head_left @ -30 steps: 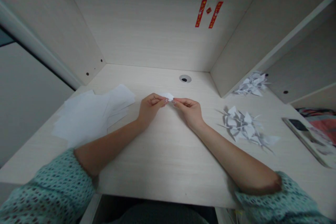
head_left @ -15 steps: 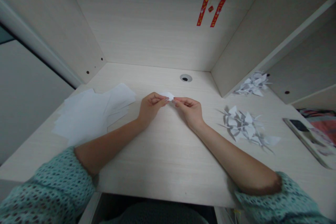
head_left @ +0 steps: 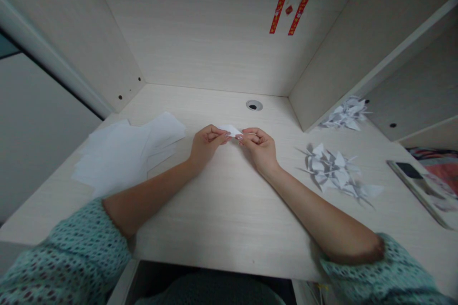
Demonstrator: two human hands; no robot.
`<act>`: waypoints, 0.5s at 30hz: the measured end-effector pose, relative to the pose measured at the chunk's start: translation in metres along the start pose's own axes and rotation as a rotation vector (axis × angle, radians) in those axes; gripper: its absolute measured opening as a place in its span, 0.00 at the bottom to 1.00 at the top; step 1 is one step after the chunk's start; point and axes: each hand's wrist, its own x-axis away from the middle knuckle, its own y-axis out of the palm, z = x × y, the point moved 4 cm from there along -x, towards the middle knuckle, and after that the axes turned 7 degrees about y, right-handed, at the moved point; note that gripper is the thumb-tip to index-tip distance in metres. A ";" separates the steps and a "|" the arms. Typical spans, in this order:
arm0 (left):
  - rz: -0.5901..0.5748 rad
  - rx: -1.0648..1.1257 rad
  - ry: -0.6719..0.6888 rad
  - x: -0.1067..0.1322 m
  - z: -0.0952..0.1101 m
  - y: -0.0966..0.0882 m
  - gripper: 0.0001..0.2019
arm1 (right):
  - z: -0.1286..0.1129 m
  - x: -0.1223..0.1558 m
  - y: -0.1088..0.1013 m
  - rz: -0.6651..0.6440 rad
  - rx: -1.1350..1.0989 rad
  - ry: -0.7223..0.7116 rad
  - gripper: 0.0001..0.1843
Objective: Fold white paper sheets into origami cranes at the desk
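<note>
A small folded piece of white paper point(head_left: 231, 129) is held up over the middle of the desk between my two hands. My left hand point(head_left: 209, 143) pinches its left side with thumb and fingertips. On the other side, my right hand point(head_left: 258, 146) grips the right end between thumb and index finger, with the other fingers curled. Part of the paper is hidden behind the fingers, so its folds are hard to make out. To the left lies a spread stack of white paper sheets point(head_left: 118, 152). Right of my hands sits a pile of folded paper cranes point(head_left: 331, 167).
A second heap of folded white paper point(head_left: 345, 113) rests by the upright divider point(head_left: 332, 57). At far right lies a phone point(head_left: 417, 190) beside red fabric point(head_left: 438, 171). A round cable hole point(head_left: 254, 105) is near the back panel, which bears red stickers point(head_left: 277, 14).
My right index finger has lifted slightly off the paper's edge, showing a little more of the paper. My left hand stays nearly where it was.
</note>
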 end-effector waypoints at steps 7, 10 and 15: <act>-0.011 -0.026 0.007 0.000 0.000 0.000 0.14 | -0.002 0.001 0.000 -0.002 0.000 0.005 0.17; -0.005 -0.013 0.017 0.000 -0.001 0.000 0.14 | -0.001 0.001 0.000 -0.006 0.001 0.011 0.17; -0.012 -0.028 0.028 -0.001 -0.001 -0.001 0.15 | 0.000 0.000 -0.001 0.003 -0.020 0.020 0.18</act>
